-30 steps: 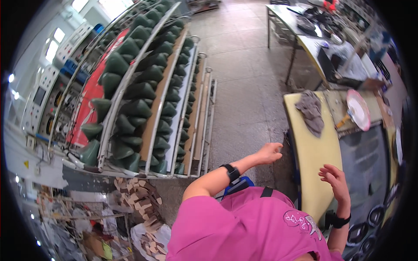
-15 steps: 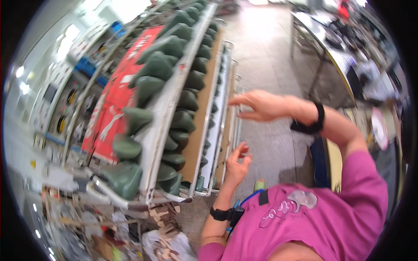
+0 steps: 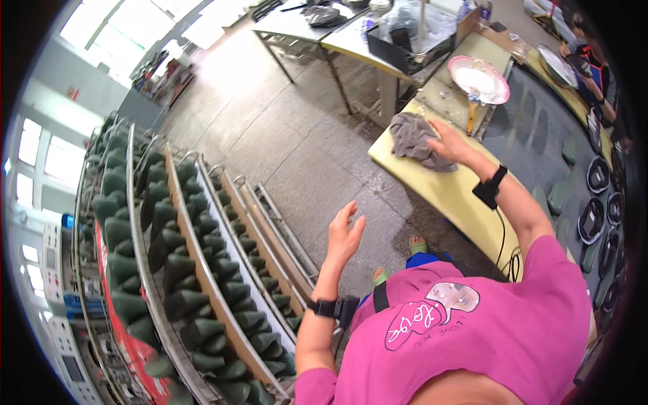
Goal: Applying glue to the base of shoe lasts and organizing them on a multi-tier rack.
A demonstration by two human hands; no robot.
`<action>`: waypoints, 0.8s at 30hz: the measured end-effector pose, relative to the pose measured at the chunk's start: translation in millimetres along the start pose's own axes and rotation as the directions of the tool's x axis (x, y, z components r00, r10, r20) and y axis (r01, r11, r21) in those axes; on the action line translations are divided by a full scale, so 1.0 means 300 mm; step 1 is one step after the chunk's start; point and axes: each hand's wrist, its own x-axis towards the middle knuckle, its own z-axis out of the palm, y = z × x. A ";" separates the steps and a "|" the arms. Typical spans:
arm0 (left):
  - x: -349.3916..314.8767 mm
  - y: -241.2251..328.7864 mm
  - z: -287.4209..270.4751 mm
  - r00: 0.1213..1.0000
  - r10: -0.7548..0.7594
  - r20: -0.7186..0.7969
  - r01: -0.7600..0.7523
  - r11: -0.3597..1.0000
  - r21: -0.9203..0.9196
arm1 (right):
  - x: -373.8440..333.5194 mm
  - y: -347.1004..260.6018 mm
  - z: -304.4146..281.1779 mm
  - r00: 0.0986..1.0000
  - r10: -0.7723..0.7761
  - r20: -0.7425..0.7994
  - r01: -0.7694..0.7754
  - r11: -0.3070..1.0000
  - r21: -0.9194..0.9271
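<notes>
My right hand (image 3: 451, 143) is at a crumpled grey cloth (image 3: 413, 138), its fingers and thumb pressed into the cloth's right side. The cloth lies on the pale yellow edge (image 3: 432, 192) of a workbench at the right. My left hand (image 3: 344, 235) hangs in the air over the floor with its fingers apart and nothing in it. Close to that hand stands a multi-tier rack (image 3: 185, 250) lined with rows of dark green shoe-shaped forms (image 3: 182, 297).
Past the cloth, a pink-rimmed basin (image 3: 479, 79) of white paste sits by a brush (image 3: 472, 115). Dark pieces with round black rims (image 3: 592, 219) lie on the grey benchtop (image 3: 530, 111). A co-worker (image 3: 594, 67) is at the far right. Another table (image 3: 287, 23) stands beyond.
My view has turned right, from the rack toward the bench. My right hand has gone from beside the rack to the grey cloth. My left hand remains raised, fingers apart.
</notes>
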 end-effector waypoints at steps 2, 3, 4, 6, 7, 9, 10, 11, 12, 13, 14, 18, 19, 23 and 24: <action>0.204 0.037 0.095 0.961 0.274 0.043 -0.277 0.949 0.152 | -0.066 0.046 -0.001 0.997 0.070 -0.033 -0.069 0.997 0.018; 0.298 0.100 0.150 0.959 0.264 0.102 -0.280 0.938 0.206 | -0.085 0.064 -0.007 0.995 0.079 -0.067 -0.076 0.996 0.040; 0.391 0.162 0.212 0.953 0.255 0.161 -0.290 0.922 0.257 | -0.097 0.085 -0.006 0.991 0.074 -0.109 -0.072 0.997 0.020; 0.564 0.160 0.353 0.905 0.398 0.153 -0.426 0.831 0.358 | -0.075 0.127 0.031 0.982 -0.015 -0.190 0.016 1.000 0.000; 0.604 0.134 0.433 0.904 0.397 0.156 -0.426 0.832 0.354 | -0.063 0.143 0.062 0.980 -0.012 -0.197 0.014 1.000 0.008; 0.689 0.062 0.564 0.961 0.250 0.119 -0.271 0.755 0.598 | -0.027 0.138 0.146 0.992 -0.109 -0.056 0.107 0.993 -0.053; 0.680 -0.016 0.630 0.986 0.102 0.134 -0.165 0.743 0.649 | -0.023 0.121 0.188 0.987 -0.154 0.045 0.157 0.986 -0.065; 0.667 -0.041 0.684 0.985 0.160 0.069 -0.162 0.688 0.707 | -0.045 0.134 0.243 0.982 -0.164 0.091 0.179 0.965 -0.193; 0.660 -0.062 0.696 0.975 0.208 0.071 -0.199 0.693 0.693 | -0.045 0.141 0.250 0.981 -0.182 0.067 0.192 0.958 -0.213; 0.645 -0.077 0.688 0.965 0.250 0.080 -0.236 0.695 0.679 | -0.045 0.139 0.252 0.980 -0.192 0.047 0.198 0.953 -0.229; 0.636 -0.090 0.673 0.971 0.232 0.061 -0.208 0.691 0.692 | -0.033 0.147 0.248 0.976 -0.211 0.060 0.219 0.953 -0.209; 0.556 -0.053 0.567 0.927 0.348 0.141 -0.369 0.770 0.521 | -0.004 0.199 0.254 0.972 -0.219 0.082 0.230 0.960 -0.161; 0.547 -0.051 0.554 0.931 0.342 0.129 -0.359 0.788 0.500 | 0.015 0.216 0.261 0.973 -0.201 0.109 0.211 0.974 -0.086; 0.564 0.001 0.521 0.955 0.294 0.025 -0.294 0.942 0.163 | 0.090 0.291 0.196 0.937 0.234 0.261 -0.347 0.727 0.593; 0.572 0.059 0.532 0.953 0.302 0.007 -0.298 0.938 0.175 | 0.097 0.389 0.153 0.931 0.267 0.251 -0.366 0.673 0.643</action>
